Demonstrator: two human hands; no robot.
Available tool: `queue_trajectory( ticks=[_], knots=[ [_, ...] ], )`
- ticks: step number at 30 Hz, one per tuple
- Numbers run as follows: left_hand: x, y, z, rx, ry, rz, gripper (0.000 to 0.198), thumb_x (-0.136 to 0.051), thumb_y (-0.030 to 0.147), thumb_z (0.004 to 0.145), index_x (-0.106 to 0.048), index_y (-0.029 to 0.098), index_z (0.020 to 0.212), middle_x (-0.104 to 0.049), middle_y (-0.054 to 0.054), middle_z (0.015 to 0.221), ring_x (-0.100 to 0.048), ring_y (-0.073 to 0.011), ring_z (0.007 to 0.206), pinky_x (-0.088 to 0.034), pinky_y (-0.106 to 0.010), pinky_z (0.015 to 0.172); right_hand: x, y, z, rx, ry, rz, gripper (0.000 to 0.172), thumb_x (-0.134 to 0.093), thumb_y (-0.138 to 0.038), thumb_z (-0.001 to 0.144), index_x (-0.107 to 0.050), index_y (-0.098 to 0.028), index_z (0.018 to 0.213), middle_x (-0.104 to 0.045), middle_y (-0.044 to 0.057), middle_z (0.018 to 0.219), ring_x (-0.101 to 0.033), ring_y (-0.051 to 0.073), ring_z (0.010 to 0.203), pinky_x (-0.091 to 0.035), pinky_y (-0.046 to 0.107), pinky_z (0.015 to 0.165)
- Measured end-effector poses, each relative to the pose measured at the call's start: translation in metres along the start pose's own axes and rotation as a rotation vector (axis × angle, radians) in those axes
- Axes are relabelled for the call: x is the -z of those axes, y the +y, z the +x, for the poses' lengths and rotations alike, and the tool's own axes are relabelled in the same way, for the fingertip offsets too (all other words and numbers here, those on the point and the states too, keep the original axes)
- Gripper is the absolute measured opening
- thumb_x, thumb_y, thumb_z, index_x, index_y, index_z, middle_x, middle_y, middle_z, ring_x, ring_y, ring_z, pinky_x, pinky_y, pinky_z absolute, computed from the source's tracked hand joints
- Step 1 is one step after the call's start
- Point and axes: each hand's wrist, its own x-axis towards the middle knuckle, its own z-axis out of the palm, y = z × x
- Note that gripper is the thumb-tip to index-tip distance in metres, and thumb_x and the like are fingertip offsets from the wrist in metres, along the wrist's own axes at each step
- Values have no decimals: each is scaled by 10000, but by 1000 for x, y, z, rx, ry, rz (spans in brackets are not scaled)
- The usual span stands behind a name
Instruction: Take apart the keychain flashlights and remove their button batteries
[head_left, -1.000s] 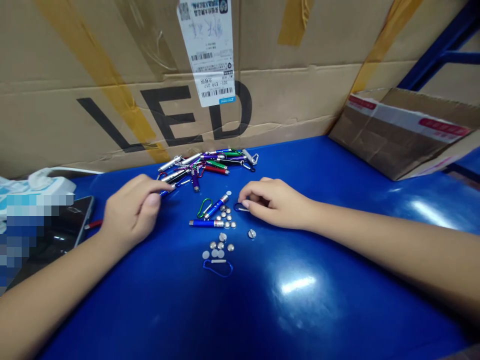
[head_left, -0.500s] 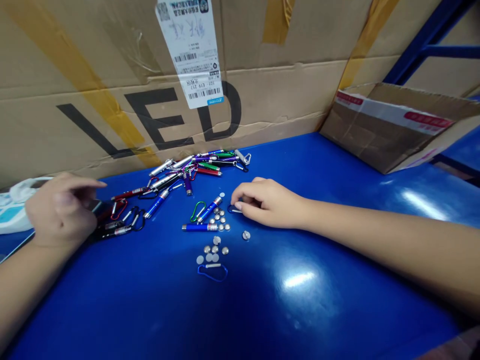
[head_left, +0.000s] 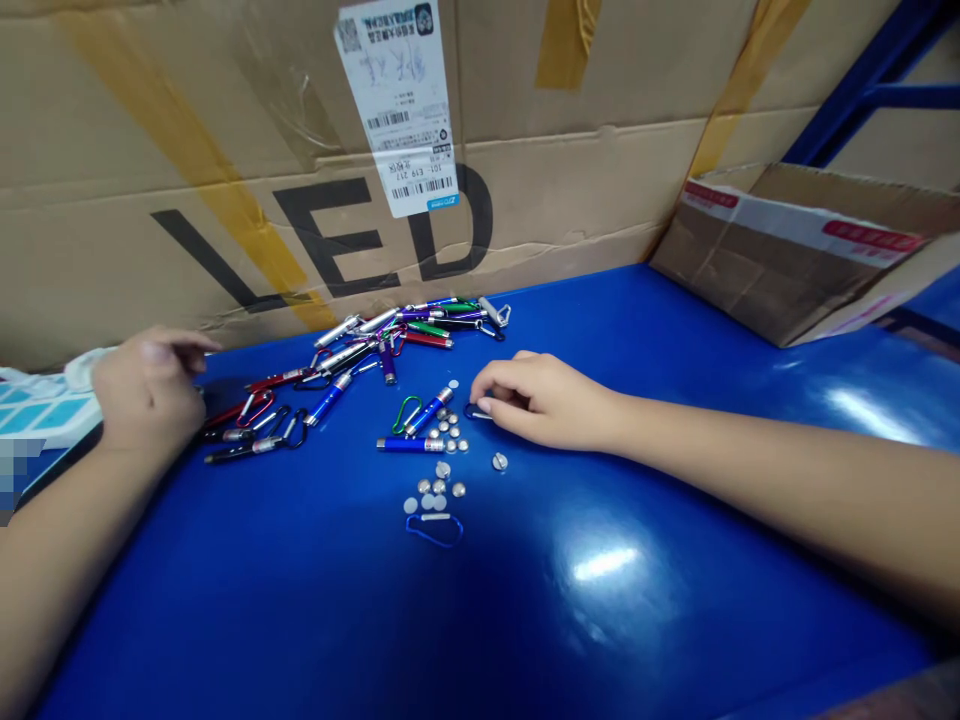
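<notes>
My right hand [head_left: 538, 402] rests low over the blue table with fingertips and thumb closed on a small dark carabiner [head_left: 474, 411], partly hidden by the fingers. Left of it lie two blue penlights [head_left: 411, 445], a green carabiner [head_left: 406, 412] and several silver button cells [head_left: 459, 490]. Some pale round discs [head_left: 410, 506] and a blue carabiner [head_left: 435, 530] sit nearer to me. My left hand [head_left: 150, 395], slightly blurred, hovers at the left beside black penlights [head_left: 244, 451]; its index finger is stretched out and no object shows in it.
A heap of coloured penlights with carabiners [head_left: 390, 335] lies at the back against a large cardboard box [head_left: 570, 180]. An open carton [head_left: 757, 260] stands at the right, near blue metal bars [head_left: 855, 110]. A white and light-blue object [head_left: 49, 410] is at the left edge.
The view has shifted a little, moving most things slightly rightward. My left hand has lifted slightly, uncovering more of the black penlights. My right hand stays at the dark carabiner.
</notes>
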Motion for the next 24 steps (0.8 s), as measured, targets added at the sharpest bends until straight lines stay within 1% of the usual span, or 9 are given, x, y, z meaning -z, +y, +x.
queue_trajectory(
  ticks=[8,11,13,14,17,18,19,21,24],
  knots=[
    [4,44,-7,-72,-83,-107,786,-46,625,945,-654,157,776,-581,-39,627,-551,-151,613,-429,-281,597,-1,-1,0,-11,-2,-9,146,-505,-257,893,-621,-170,908,-546,-51,588,-492,95,552,-367,276,685],
    [9,60,-2,-87,-104,-139,664,-108,497,983,-635,165,751,-569,-29,610,-557,-150,618,-440,-289,633,-2,0,0,-18,2,2,159,-499,-276,897,-618,-172,912,-549,-49,595,-506,98,563,-363,272,670],
    [13,79,1,-110,-150,-168,571,-175,423,988,-623,177,735,-558,-15,592,-543,-144,590,-432,-284,620,-1,0,0,-22,7,14,164,-495,-280,900,-616,-170,912,-552,-49,596,-511,98,561,-364,266,657],
    [15,92,1,-142,-206,-192,534,-205,394,986,-626,182,736,-578,-12,607,-549,-140,589,-432,-277,613,-1,0,0,-21,9,15,163,-494,-279,900,-615,-170,909,-556,-49,597,-513,99,562,-365,265,655],
    [18,135,-2,-288,-453,-276,320,-422,365,941,-635,200,768,-655,7,728,-608,-130,682,-454,-246,659,0,-1,0,-4,19,-3,155,-495,-269,898,-616,-172,905,-563,-47,596,-515,104,572,-367,272,673],
    [18,149,-4,-347,-571,-315,277,-433,341,943,-638,196,827,-661,-3,776,-616,-141,730,-455,-256,682,0,-1,0,8,21,-11,151,-495,-264,898,-617,-174,903,-564,-48,592,-512,105,572,-367,276,684],
    [18,161,-7,-398,-649,-344,250,-440,336,939,-637,197,872,-657,-11,807,-614,-153,757,-447,-267,679,0,-2,1,23,23,-19,148,-496,-258,899,-618,-175,903,-571,-47,596,-511,106,576,-366,281,698],
    [16,179,-12,-435,-741,-331,218,-456,335,931,-636,212,921,-644,-15,843,-600,-172,770,-423,-283,649,-1,-2,1,66,19,-31,142,-493,-240,900,-619,-176,901,-603,-35,641,-524,107,608,-361,293,737],
    [13,189,-19,-530,-811,-347,236,-451,340,936,-638,195,952,-618,-38,863,-564,-203,808,-415,-327,689,-2,-3,0,125,6,-58,139,-498,-231,895,-622,-172,874,-639,-10,736,-538,116,676,-337,303,763]
  ],
)
